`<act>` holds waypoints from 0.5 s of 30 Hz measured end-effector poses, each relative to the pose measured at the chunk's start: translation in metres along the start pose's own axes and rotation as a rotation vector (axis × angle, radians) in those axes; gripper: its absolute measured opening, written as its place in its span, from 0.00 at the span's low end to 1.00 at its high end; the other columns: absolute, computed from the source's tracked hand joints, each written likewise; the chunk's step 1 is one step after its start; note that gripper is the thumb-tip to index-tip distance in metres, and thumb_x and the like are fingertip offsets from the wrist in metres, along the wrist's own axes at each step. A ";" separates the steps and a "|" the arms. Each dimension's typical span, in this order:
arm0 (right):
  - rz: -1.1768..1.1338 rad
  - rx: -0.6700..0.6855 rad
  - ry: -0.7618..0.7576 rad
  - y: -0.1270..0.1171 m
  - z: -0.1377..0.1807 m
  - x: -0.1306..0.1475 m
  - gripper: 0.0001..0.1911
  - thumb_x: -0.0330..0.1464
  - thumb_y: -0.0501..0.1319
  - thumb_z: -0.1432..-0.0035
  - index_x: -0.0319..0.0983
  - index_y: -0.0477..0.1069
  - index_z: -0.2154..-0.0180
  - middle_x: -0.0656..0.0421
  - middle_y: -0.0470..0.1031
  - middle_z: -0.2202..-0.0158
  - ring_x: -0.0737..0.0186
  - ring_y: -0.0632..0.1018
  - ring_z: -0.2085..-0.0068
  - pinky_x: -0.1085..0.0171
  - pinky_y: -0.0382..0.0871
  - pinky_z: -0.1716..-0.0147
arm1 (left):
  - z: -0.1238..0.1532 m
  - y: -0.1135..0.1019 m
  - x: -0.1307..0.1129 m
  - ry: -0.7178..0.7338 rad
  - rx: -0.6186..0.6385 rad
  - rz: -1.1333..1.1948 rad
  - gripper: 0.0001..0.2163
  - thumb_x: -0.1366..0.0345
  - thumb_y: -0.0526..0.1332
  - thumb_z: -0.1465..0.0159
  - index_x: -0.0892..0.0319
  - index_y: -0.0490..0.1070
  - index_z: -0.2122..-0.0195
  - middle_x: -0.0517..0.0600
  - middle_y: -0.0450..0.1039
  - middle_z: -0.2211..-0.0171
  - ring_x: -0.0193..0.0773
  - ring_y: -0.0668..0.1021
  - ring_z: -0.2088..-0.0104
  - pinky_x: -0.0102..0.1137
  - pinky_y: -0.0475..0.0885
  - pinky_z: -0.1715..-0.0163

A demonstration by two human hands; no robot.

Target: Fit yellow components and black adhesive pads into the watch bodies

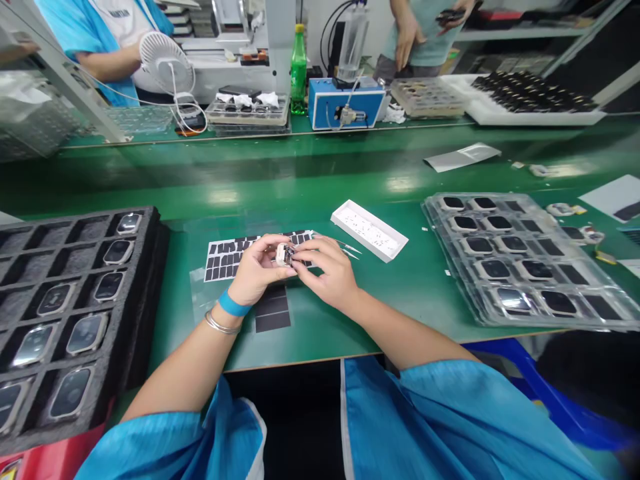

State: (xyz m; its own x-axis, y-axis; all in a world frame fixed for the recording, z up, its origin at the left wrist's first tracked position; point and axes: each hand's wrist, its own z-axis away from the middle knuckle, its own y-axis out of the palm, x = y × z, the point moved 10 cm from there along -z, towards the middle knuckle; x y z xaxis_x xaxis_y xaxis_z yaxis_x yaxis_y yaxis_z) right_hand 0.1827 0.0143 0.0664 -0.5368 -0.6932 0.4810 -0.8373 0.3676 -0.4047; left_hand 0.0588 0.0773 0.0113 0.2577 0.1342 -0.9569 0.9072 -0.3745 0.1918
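Note:
My left hand (256, 270) grips a small pale smartwatch case (283, 255) between thumb and fingers, above the middle of the bench. From the right, my right hand (327, 272) closes its thumb and fingertips on the case's dark inner side; the small part there is too fine to make out. Under both hands lies a white sheet of black stickers (223, 264). Closer to me are dark rectangular film pieces (273, 313). Tweezers (350, 251) rest just right of my right hand, beside a shallow white box (395, 248) holding tiny pieces.
A black foam tray (143, 293) with several watches stands at left. At right is a clear plastic tray (467, 293) of watches and black pieces. Along the back are a fan (167, 61), a green bottle (299, 70) and a blue device (320, 103). Two people are beyond the bench.

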 end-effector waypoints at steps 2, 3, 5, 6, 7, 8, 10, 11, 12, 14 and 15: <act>0.008 -0.017 -0.031 -0.001 0.001 0.003 0.04 0.30 0.63 0.40 0.45 0.76 0.65 0.59 0.80 0.63 0.59 0.80 0.61 0.50 0.71 0.47 | 0.001 0.000 -0.003 0.037 -0.012 -0.017 0.26 0.64 0.78 0.60 0.55 0.75 0.59 0.48 0.75 0.63 0.35 0.79 0.63 0.29 0.78 0.63; 0.015 -0.018 -0.036 -0.001 0.001 0.003 0.04 0.30 0.63 0.40 0.45 0.76 0.65 0.59 0.81 0.62 0.59 0.81 0.61 0.50 0.70 0.46 | 0.001 0.000 -0.004 0.050 -0.016 -0.019 0.25 0.65 0.78 0.59 0.55 0.75 0.59 0.47 0.75 0.63 0.35 0.79 0.62 0.30 0.78 0.62; 0.027 -0.013 -0.026 -0.001 0.002 0.002 0.04 0.31 0.62 0.39 0.46 0.77 0.64 0.59 0.81 0.61 0.60 0.81 0.60 0.50 0.70 0.45 | 0.002 0.000 -0.005 0.063 -0.022 -0.017 0.24 0.65 0.78 0.58 0.54 0.75 0.59 0.47 0.75 0.62 0.35 0.79 0.62 0.30 0.78 0.60; 0.030 -0.007 -0.013 0.000 0.002 0.001 0.05 0.31 0.62 0.39 0.46 0.77 0.64 0.59 0.81 0.60 0.60 0.81 0.60 0.49 0.69 0.44 | 0.002 -0.001 -0.005 0.064 -0.027 -0.017 0.24 0.66 0.78 0.58 0.54 0.75 0.59 0.47 0.74 0.62 0.34 0.79 0.62 0.30 0.78 0.60; 0.030 0.000 0.003 0.001 0.003 0.000 0.05 0.32 0.62 0.39 0.46 0.77 0.65 0.59 0.81 0.60 0.60 0.81 0.60 0.48 0.69 0.43 | 0.002 -0.001 -0.005 0.066 -0.036 -0.020 0.24 0.66 0.78 0.59 0.54 0.75 0.60 0.47 0.74 0.62 0.34 0.79 0.62 0.30 0.78 0.60; 0.027 0.007 0.020 0.002 0.003 -0.002 0.05 0.31 0.62 0.39 0.46 0.77 0.65 0.60 0.81 0.60 0.59 0.81 0.60 0.47 0.68 0.42 | 0.003 -0.002 -0.005 0.066 -0.046 -0.027 0.24 0.65 0.78 0.59 0.55 0.75 0.60 0.47 0.74 0.62 0.34 0.79 0.62 0.30 0.77 0.60; 0.011 0.027 0.058 0.004 0.004 -0.005 0.06 0.32 0.61 0.39 0.47 0.77 0.66 0.60 0.81 0.60 0.59 0.81 0.60 0.45 0.66 0.40 | 0.003 -0.004 -0.004 0.070 -0.065 -0.051 0.24 0.64 0.78 0.59 0.55 0.75 0.60 0.48 0.74 0.62 0.35 0.79 0.62 0.31 0.78 0.60; 0.000 0.037 0.076 0.005 0.004 -0.007 0.07 0.31 0.61 0.39 0.47 0.77 0.66 0.60 0.81 0.60 0.59 0.81 0.60 0.44 0.64 0.39 | 0.003 -0.004 -0.003 0.073 -0.073 -0.065 0.24 0.63 0.78 0.59 0.55 0.75 0.60 0.48 0.74 0.61 0.35 0.78 0.61 0.31 0.78 0.59; -0.015 0.043 0.091 0.006 0.004 -0.008 0.07 0.31 0.61 0.39 0.47 0.77 0.66 0.60 0.81 0.60 0.59 0.81 0.60 0.42 0.62 0.37 | 0.004 -0.004 -0.003 0.080 -0.079 -0.077 0.24 0.62 0.78 0.59 0.55 0.75 0.59 0.48 0.74 0.61 0.36 0.78 0.61 0.32 0.78 0.59; -0.045 0.046 0.108 0.007 0.005 -0.010 0.07 0.31 0.61 0.40 0.47 0.77 0.66 0.60 0.81 0.60 0.58 0.81 0.60 0.39 0.58 0.35 | 0.005 -0.004 -0.004 0.101 -0.093 -0.102 0.24 0.61 0.78 0.58 0.55 0.75 0.59 0.48 0.73 0.61 0.36 0.78 0.60 0.32 0.78 0.59; -0.053 0.045 0.113 0.007 0.006 -0.011 0.07 0.30 0.61 0.40 0.47 0.77 0.66 0.60 0.81 0.60 0.58 0.81 0.61 0.38 0.56 0.34 | 0.005 -0.004 -0.005 0.114 -0.102 -0.115 0.25 0.60 0.78 0.58 0.55 0.75 0.59 0.48 0.73 0.61 0.37 0.78 0.60 0.33 0.78 0.59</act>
State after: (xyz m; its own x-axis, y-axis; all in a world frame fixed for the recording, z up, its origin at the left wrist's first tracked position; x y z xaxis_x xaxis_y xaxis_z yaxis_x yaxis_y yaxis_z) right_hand 0.1828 0.0209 0.0540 -0.5018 -0.6362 0.5860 -0.8610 0.3023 -0.4091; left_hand 0.0525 0.0733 0.0145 0.1812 0.2756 -0.9440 0.9603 -0.2568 0.1094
